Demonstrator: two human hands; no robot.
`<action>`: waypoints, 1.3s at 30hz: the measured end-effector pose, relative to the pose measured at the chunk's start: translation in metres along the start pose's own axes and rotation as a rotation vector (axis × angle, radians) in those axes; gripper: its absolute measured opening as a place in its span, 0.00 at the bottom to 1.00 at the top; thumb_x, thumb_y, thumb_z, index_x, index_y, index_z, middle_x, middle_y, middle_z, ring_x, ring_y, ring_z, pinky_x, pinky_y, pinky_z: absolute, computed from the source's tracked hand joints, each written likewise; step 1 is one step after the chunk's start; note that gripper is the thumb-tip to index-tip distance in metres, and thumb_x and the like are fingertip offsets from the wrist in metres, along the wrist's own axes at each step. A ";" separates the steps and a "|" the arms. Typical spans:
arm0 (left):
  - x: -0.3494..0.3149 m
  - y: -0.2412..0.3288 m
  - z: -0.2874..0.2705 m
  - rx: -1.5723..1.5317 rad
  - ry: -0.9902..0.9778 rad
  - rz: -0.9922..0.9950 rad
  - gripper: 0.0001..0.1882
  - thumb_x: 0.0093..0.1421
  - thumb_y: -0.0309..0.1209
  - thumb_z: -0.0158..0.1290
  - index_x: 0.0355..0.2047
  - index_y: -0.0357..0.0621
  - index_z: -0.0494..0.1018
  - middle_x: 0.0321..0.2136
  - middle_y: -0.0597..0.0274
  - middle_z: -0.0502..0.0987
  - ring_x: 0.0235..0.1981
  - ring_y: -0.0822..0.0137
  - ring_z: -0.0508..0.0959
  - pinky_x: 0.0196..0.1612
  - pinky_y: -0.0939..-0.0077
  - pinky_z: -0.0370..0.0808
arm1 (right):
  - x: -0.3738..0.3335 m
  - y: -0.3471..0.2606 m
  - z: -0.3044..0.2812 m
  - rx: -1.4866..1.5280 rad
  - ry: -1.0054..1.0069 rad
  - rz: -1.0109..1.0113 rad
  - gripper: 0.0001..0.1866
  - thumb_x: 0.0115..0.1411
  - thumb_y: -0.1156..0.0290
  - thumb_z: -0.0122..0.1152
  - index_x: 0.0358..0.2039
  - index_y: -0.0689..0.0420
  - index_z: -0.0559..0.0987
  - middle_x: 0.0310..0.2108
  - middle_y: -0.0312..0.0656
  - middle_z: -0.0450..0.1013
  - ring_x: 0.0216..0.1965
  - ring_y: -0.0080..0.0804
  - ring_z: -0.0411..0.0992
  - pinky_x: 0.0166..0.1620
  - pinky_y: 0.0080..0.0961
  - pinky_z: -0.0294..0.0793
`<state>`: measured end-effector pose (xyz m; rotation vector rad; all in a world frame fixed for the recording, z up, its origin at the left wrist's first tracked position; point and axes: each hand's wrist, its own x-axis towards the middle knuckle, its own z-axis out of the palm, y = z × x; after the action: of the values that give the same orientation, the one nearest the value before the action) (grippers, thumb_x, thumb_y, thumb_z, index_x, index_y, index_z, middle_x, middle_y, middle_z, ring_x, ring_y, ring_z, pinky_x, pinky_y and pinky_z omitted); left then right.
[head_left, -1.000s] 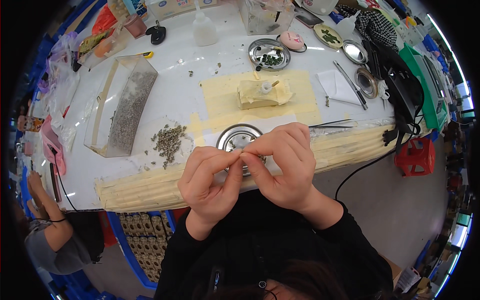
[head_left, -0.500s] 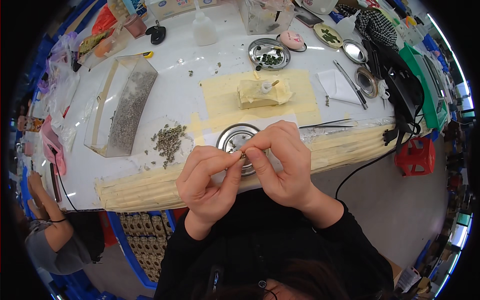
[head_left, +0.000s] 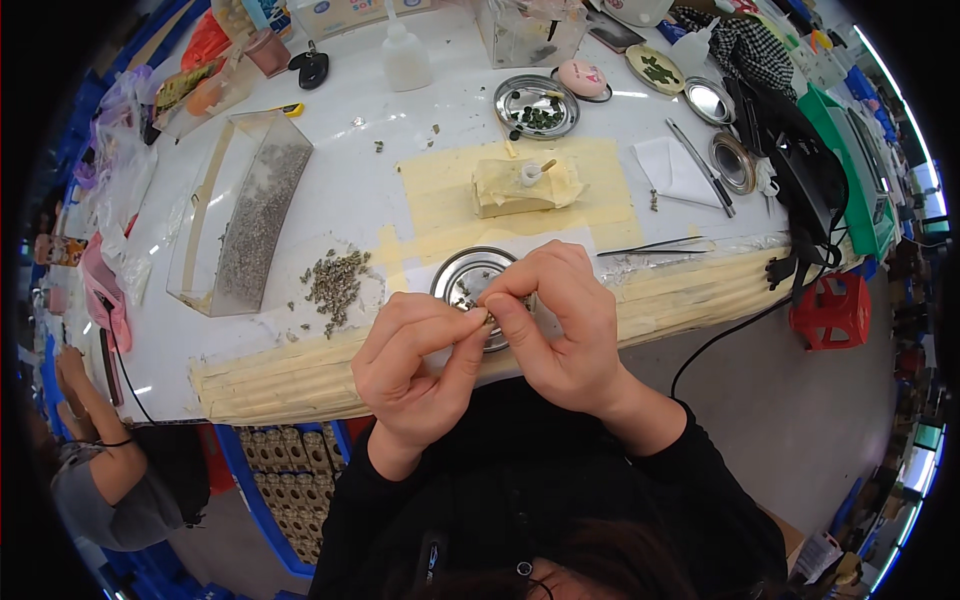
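Observation:
My left hand (head_left: 415, 368) and my right hand (head_left: 562, 330) meet fingertip to fingertip over a round shiny metal dish (head_left: 440, 283). Both are closed in a pinch, thumb against index finger. Whatever sits between the tips is tiny and mostly covered by the fingers. Several small pieces lie in the dish, partly hidden behind my hands. To the left of the dish, a loose pile of small grey-brown parts (head_left: 338, 284) is spread on the white table (head_left: 370, 210).
A clear bin of small grey parts (head_left: 265, 205) stands left. Beyond the dish is a taped block (head_left: 525, 190) holding a small white cup. Tweezers (head_left: 650, 246) lie right. Farther back are a squeeze bottle (head_left: 405, 60) and a plate of dark pieces (head_left: 538, 105). A co-worker's arm (head_left: 115, 465) shows at left.
My fingertips have shifted slightly against each other, and the small brownish piece glimpsed between them earlier is now more covered. Otherwise both hands stay over the dish.

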<state>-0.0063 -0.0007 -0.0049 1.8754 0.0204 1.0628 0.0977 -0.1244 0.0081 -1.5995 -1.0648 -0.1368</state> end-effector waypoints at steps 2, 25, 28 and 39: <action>-0.001 0.001 0.000 0.001 0.012 -0.018 0.12 0.47 0.12 0.65 0.33 0.33 0.80 0.28 0.58 0.79 0.29 0.65 0.77 0.32 0.76 0.73 | -0.001 -0.001 0.001 0.039 0.000 0.024 0.05 0.55 0.76 0.68 0.29 0.55 0.78 0.25 0.33 0.74 0.28 0.34 0.69 0.39 0.31 0.62; -0.001 0.001 0.003 0.052 0.036 -0.028 0.12 0.47 0.12 0.65 0.33 0.34 0.81 0.27 0.58 0.78 0.28 0.65 0.77 0.32 0.76 0.73 | -0.002 0.000 -0.002 -0.043 -0.003 -0.019 0.05 0.54 0.77 0.69 0.30 0.57 0.80 0.28 0.37 0.77 0.30 0.35 0.71 0.40 0.30 0.65; -0.001 0.001 0.004 0.082 0.049 -0.031 0.12 0.47 0.13 0.66 0.33 0.34 0.81 0.27 0.58 0.78 0.28 0.65 0.77 0.32 0.76 0.73 | -0.002 -0.003 -0.003 -0.068 0.003 -0.056 0.05 0.54 0.77 0.68 0.31 0.57 0.80 0.28 0.37 0.77 0.30 0.34 0.71 0.40 0.29 0.65; -0.003 0.000 0.005 0.128 0.047 0.026 0.13 0.47 0.13 0.66 0.34 0.35 0.81 0.27 0.58 0.78 0.28 0.64 0.77 0.31 0.75 0.73 | -0.002 0.000 -0.001 -0.026 0.012 0.003 0.06 0.52 0.73 0.70 0.29 0.53 0.80 0.25 0.32 0.75 0.28 0.31 0.70 0.39 0.30 0.61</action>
<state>-0.0044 -0.0056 -0.0078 1.9691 0.0936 1.1470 0.0972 -0.1269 0.0070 -1.6214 -1.0551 -0.1588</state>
